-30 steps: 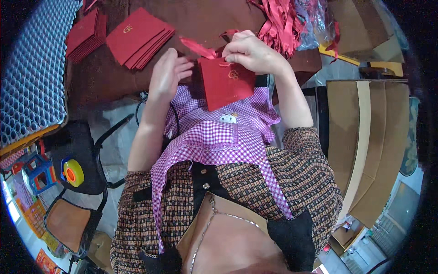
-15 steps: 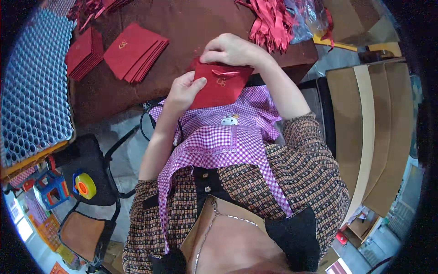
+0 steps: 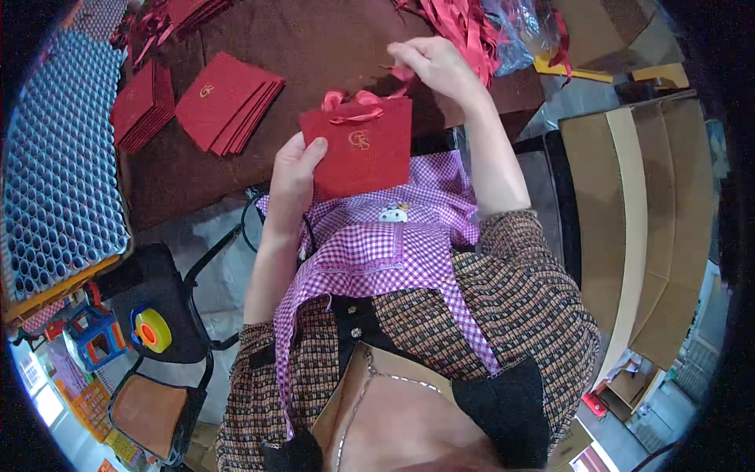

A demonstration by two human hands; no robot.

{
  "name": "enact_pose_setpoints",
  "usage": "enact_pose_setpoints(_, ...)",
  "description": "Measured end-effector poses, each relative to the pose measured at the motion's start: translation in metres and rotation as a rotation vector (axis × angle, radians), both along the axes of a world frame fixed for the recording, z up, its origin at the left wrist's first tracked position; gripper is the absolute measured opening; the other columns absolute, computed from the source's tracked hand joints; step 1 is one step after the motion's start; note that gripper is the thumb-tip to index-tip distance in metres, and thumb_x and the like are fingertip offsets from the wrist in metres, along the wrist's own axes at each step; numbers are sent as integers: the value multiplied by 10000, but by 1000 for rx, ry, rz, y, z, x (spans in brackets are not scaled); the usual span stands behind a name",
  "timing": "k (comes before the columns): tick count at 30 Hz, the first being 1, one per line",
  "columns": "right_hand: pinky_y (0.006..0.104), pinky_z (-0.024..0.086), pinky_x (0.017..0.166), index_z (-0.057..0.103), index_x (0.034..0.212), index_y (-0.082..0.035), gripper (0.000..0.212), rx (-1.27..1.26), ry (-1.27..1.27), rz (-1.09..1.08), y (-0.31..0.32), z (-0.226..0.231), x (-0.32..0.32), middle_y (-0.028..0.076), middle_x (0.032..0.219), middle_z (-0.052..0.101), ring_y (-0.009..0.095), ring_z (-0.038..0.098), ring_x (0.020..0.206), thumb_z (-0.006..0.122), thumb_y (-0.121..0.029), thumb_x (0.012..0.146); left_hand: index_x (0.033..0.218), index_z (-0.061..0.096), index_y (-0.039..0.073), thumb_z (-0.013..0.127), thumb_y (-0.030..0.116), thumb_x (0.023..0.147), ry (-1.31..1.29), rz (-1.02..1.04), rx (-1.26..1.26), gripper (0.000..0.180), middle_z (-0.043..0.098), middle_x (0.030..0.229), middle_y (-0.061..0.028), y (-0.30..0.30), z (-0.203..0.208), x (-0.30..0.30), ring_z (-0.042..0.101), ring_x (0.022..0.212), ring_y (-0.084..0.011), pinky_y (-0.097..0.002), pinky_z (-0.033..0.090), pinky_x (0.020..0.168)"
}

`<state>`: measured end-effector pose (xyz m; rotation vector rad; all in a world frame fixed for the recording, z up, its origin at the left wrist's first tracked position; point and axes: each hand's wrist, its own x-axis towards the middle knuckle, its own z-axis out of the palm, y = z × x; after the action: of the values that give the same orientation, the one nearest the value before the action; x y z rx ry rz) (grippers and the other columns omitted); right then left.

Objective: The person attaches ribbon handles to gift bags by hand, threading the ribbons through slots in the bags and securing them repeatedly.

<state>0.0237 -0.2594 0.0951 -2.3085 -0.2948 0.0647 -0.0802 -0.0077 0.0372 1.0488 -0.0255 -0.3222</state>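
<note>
A small red paper gift bag with a gold emblem is upright over my lap, in front of the table edge. My left hand grips its left side, thumb on the front face and the other fingers hidden behind. Pink-red satin ribbon lies in loops along the bag's top edge. Up and to the right, above the table, my right hand is closed in a pinch on a ribbon end that trails down toward the bag. The fingertips partly hide that end.
On the brown-covered table lie a fanned stack of red bags, another stack, and a heap of red ribbons beside clear plastic. A blue honeycomb-like rack stands left, a tape roll on a chair, cardboard right.
My right hand has moved up and right, away from the bag, drawing ribbon out. My left hand has shifted the bag slightly left, and its ribbon loops now show above the top edge.
</note>
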Motion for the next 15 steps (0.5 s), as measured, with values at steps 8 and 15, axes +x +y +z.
enact_pose_setpoints(8,273,475,723,680,915,6,266,52,229,434,14,-4,-15,86,849,676,137,617,804,594,-241,864,1160,557,-25,476,88,938,-33,-30,90,262,626,1089,-91,-1,4,-3,591,947,-128,-269,465,857)
enact_pose_setpoints(15,235,443,609,672,814,-3,220,448,76,-36,21,-42,-12,-3,699,640,60,564,666,625,-215,850,1168,549,-28,487,97,935,28,-6,-10,272,621,1109,-103,-5,11,-4,597,977,-157,-296,464,878)
